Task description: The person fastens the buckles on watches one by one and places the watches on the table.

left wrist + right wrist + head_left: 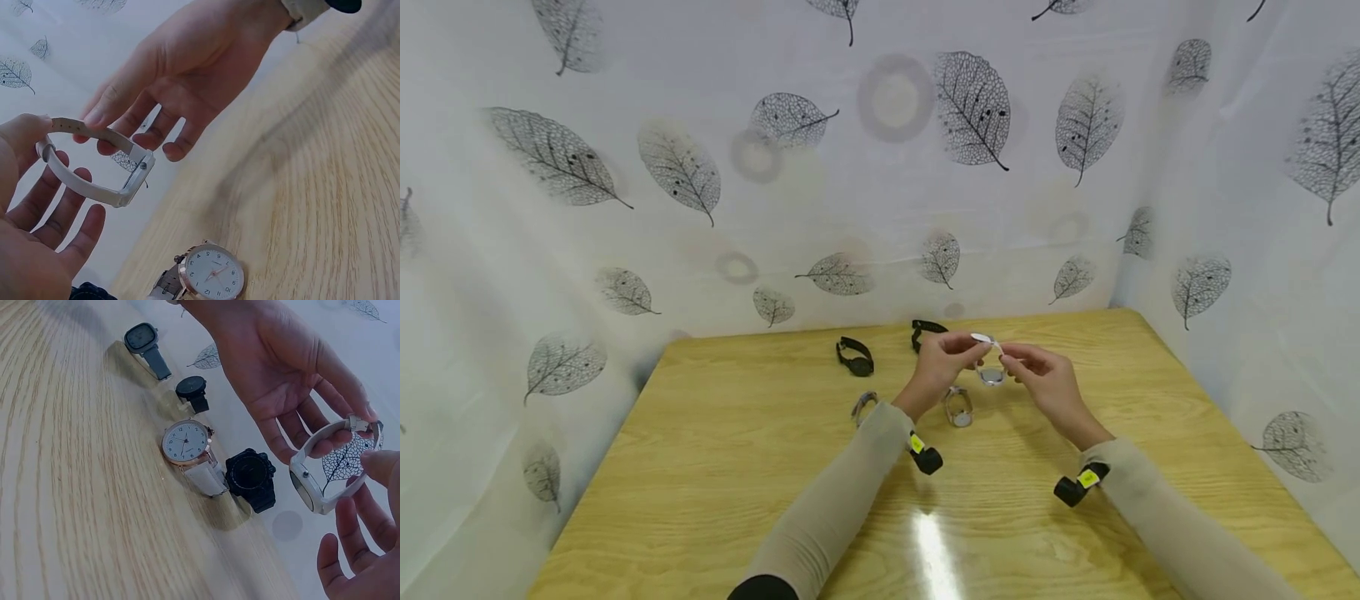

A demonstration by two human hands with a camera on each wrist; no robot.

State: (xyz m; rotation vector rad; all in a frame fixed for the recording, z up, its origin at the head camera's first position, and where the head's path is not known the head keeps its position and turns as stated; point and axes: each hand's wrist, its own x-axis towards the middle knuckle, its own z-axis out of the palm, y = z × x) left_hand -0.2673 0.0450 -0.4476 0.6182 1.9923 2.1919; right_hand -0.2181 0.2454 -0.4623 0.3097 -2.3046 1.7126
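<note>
A white wristwatch (122, 196) with a squarish case hangs in the air between the hands, its strap forming a loop. My left hand (942, 367) pinches the strap near its buckle (358, 422), thumb on the outside. My right hand (1047, 385) pinches the strap on the other side of the loop with thumb and finger. In the right wrist view, a rose-gold watch (186, 441) with white dial and pale strap lies on the table below the hands. Next to it sits a chunky black watch (250, 477), partly behind my left hand in the head view.
The wooden table (722, 467) carries more watches: a black one (857, 358) at the back and a grey square-faced one (141, 339) near my left forearm. A white leaf-print curtain (820, 200) hangs along the table's back and sides.
</note>
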